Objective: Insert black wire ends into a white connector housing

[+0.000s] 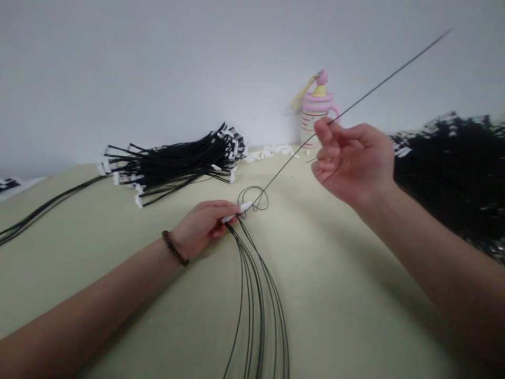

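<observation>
The left hand [203, 227] is resting on the pale yellow counter [339, 295], its fingers closed around the white connectors [235, 212] that gather a small bundle of thin black wires [258, 300]; those wires are fanning out toward the near edge. The right hand [351, 160] is raised above the counter, its fingertips pinching a single black wire [371, 93] that is stretching taut from a small loop just beside the connectors up past the hand. A larger finished bundle [177, 163] is lying behind the left hand, a dark heap of wires [453, 173] at the right, and a pink bottle [317, 110] is standing against the wall.
</observation>
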Action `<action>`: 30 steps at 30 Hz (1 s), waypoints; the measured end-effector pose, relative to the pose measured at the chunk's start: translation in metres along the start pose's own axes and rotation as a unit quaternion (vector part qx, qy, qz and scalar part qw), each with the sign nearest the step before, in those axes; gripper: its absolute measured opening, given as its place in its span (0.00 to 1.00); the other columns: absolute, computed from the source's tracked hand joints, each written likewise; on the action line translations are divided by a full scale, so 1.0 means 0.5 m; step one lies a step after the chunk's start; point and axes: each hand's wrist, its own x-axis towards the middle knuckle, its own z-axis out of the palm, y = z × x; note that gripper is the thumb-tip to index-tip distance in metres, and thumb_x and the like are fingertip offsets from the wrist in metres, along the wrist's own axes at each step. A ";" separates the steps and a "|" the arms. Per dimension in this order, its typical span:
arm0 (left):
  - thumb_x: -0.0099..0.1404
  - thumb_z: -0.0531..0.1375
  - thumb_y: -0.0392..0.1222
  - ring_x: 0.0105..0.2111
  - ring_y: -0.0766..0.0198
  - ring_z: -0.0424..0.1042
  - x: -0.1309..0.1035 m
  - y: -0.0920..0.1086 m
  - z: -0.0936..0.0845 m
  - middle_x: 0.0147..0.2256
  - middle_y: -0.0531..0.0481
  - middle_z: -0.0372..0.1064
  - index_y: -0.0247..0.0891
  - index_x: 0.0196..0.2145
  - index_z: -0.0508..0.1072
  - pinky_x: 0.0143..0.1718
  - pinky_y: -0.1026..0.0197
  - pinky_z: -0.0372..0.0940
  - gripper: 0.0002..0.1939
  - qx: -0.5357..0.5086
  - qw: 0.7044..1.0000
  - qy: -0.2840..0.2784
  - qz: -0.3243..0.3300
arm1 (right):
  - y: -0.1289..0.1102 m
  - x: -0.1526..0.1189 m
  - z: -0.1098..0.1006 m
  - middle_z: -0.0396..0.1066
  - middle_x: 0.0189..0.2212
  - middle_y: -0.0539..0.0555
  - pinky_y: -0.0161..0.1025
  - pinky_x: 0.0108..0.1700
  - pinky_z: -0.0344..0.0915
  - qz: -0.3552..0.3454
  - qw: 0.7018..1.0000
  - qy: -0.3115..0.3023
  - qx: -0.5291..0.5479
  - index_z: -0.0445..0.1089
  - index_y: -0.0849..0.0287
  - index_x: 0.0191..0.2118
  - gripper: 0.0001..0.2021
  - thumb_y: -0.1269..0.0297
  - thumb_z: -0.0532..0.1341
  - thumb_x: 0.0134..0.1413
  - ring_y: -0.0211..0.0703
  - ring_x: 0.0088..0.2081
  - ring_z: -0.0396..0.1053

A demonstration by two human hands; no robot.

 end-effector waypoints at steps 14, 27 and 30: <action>0.53 0.59 0.34 0.13 0.77 0.50 0.006 0.003 -0.005 0.18 0.53 0.59 0.28 0.25 0.71 0.10 0.72 0.41 0.05 -0.058 0.998 -0.003 -0.031 | 0.120 -0.018 -0.009 0.56 0.14 0.45 0.30 0.21 0.48 -0.160 0.913 0.027 -0.374 0.64 0.61 0.20 0.10 0.69 0.55 0.49 0.30 0.18 0.54; 0.54 0.57 0.33 0.13 0.76 0.51 0.006 0.009 -0.002 0.17 0.53 0.57 0.27 0.24 0.70 0.10 0.72 0.41 0.05 -0.080 0.995 0.013 -0.050 | 0.187 -0.096 0.034 0.44 0.15 0.45 0.31 0.23 0.43 -0.072 0.845 -0.202 -0.489 0.50 0.61 0.16 0.14 0.68 0.51 0.48 0.29 0.20 0.48; 0.54 0.57 0.33 0.13 0.76 0.50 0.006 0.008 -0.002 0.17 0.53 0.57 0.27 0.23 0.70 0.10 0.72 0.40 0.05 -0.073 0.996 0.008 -0.042 | 0.189 -0.096 0.036 0.45 0.15 0.45 0.31 0.23 0.43 -0.067 0.839 -0.210 -0.499 0.51 0.61 0.16 0.14 0.67 0.51 0.49 0.29 0.20 0.48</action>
